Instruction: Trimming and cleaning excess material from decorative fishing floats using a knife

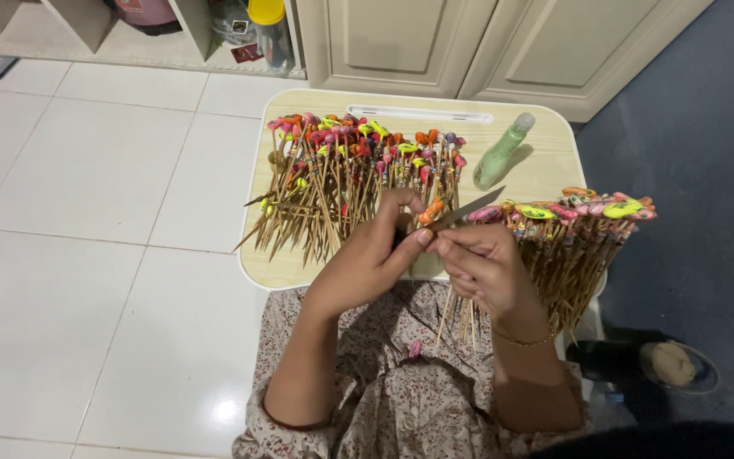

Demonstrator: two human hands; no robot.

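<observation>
My left hand (373, 255) pinches a wooden stick with an orange decorated tip (431, 210) near the middle of the view. My right hand (484, 265) grips a knife whose thin grey blade (475, 206) points up and right, touching the stick just below its tip. Both hands meet above the front edge of a small light-wood table (537, 174). A heap of several similar sticks with colourful tips (350, 174) lies on the table's left half. Another bundle of decorated sticks (567, 242) rests at the right edge, partly behind my right hand.
A pale green bottle (503, 151) lies on the table's far right. White floor tiles (87, 255) spread to the left, a dark blue carpet (707, 170) to the right. Cream cabinet doors (435, 38) stand behind the table. A dark bowl with a beige lump (673, 365) sits lower right.
</observation>
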